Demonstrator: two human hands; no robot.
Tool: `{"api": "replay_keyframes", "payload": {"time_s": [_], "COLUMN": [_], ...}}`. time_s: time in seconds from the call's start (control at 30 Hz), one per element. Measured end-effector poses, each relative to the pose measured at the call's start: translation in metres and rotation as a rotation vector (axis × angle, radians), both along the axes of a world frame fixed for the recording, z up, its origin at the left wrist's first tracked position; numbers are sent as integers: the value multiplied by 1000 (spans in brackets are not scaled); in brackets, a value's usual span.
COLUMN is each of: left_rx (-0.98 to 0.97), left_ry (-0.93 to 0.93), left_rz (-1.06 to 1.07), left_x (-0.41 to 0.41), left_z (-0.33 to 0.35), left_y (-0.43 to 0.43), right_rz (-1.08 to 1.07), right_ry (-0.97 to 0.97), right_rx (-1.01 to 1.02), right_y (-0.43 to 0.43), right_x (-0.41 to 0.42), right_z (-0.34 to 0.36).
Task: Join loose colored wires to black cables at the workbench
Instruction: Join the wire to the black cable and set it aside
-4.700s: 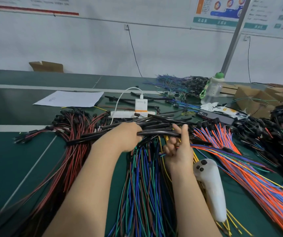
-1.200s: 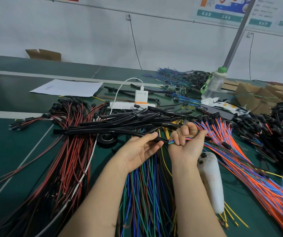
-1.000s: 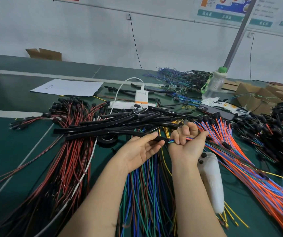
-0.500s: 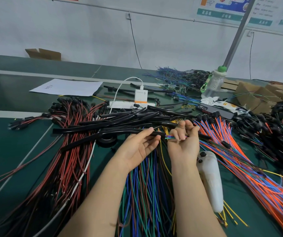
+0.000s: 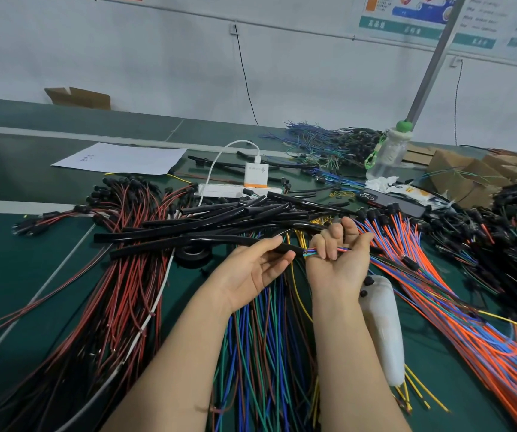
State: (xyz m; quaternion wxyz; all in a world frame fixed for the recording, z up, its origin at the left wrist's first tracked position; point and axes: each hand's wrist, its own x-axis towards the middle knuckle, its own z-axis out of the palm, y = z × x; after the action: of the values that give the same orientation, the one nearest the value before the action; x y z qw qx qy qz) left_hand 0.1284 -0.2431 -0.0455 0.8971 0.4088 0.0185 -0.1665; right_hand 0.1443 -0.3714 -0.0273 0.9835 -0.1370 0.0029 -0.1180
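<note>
A green workbench stands against a white wall, and almost all of its near part lies under wire.

In the middle, above the bench, the left hand lies palm up and pinches a black cable near its right end, between the thumb and the fingertips. The right hand is curled round a small bundle of colored wires. The tips of the wires are at the mouth of the cable or just inside it; which one, the view does not show.

The step in hand seems to be feeding the wires into the cable. Several things could go wrong. The thin wires may spread, so that one strand catches on the rim and stays outside. The left pinch looks light, so a push from the right could slide the cable back. The long far part of the cable rests on a heap of other black cables and may drag them along.

Around the hands lie red and black wires at the left, blue and green ones under the forearms, and orange and blue ones at the right. A white handheld device lies beside the right forearm, and a roll of black tape near the left hand. Farther back are a white charger, a sheet of paper, a bottle and cardboard boxes — then the wall.
</note>
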Motion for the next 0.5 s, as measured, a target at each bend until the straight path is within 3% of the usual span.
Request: {"api": "replay_keyframes", "payload": {"time_s": [0.2,0.5], "left_rx": [19,-105], "left_ry": [-14,-54], "left_rz": [-9,25], "left_x": [1,2], "left_z": [-1,-4], "left_y": [-2,-5], "right_rz": [-8,-35], "right_ry": [-1,25], "right_rx": [-4,24], "right_y": [-1,1], "right_x": [-2,-1], "right_z": [0,1]}}
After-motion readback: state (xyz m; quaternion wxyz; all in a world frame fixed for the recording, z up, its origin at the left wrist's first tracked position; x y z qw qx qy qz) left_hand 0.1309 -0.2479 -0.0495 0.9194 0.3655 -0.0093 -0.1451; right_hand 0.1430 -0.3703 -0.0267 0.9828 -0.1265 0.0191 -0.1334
